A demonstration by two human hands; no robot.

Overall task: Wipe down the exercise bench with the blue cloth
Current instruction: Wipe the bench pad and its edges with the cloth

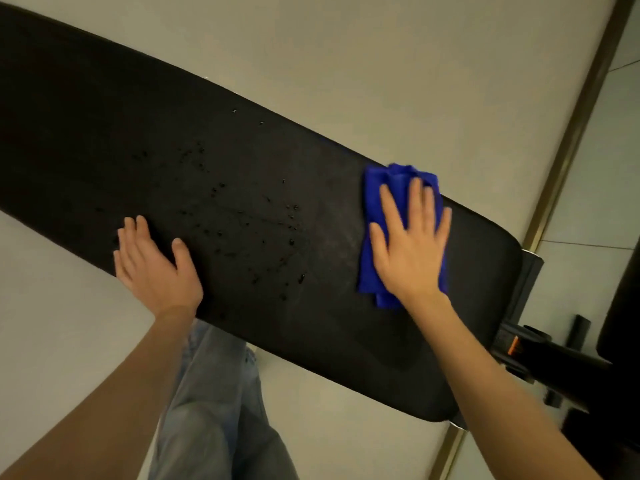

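Closest in, the person's legs in faded blue jeans [214, 410] stand against the near side of the long black bench [104, 133], and both bare forearms reach out over it. The left hand [156, 261] lies flat on the near edge of the padding, its fingers [133, 233] straight and held close together, the thumb set apart on the top surface; it holds nothing. Just beyond it, a scatter of water droplets [242, 220] beads the middle of the pad. Further along to the right, the right hand [410, 244] presses palm-down on the blue cloth [370, 192], fingers [389, 206] spread wide. The cloth is bunched and folded under the palm, lying near the bench's right end and reaching its far edge. Past that end, a black metal frame [540, 355] with an orange label shows. Pale floor [381, 64] lies beyond, crossed by a brass-coloured strip [571, 140].
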